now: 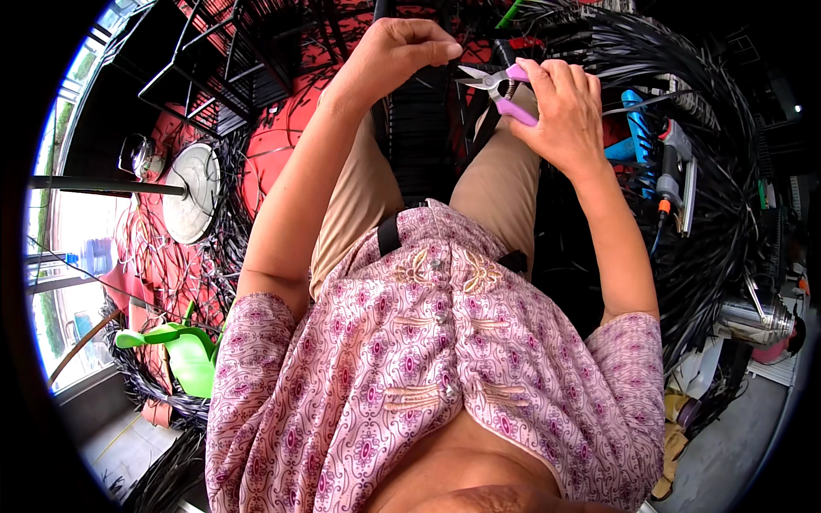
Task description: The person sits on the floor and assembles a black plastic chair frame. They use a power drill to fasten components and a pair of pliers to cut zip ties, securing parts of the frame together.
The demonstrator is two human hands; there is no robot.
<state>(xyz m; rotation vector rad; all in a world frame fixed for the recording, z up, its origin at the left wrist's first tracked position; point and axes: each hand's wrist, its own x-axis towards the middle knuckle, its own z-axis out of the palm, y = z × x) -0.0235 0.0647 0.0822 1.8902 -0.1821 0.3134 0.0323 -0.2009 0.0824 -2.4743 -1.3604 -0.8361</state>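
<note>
Above my knees, my right hand (560, 111) grips a pair of small garden snips with pink-purple handles (518, 113). Their metal blades are parted and point left, toward my other hand. Close to the blade tips, my left hand (398, 56) is closed in a pinch with thumb and forefinger together; whatever is between the fingertips is too small to make out. Below both hands, a dark panel of black strips (422, 128) lies between my legs, partly hidden in shadow.
Long bundles of black strips (710, 103) curve along the right, beside a grey power tool (674, 162) and a blue tool (634, 128). A black metal frame (205, 85) stands at upper left. A round pale disc on a pole (192, 193) and a green plastic chair (190, 359) are left.
</note>
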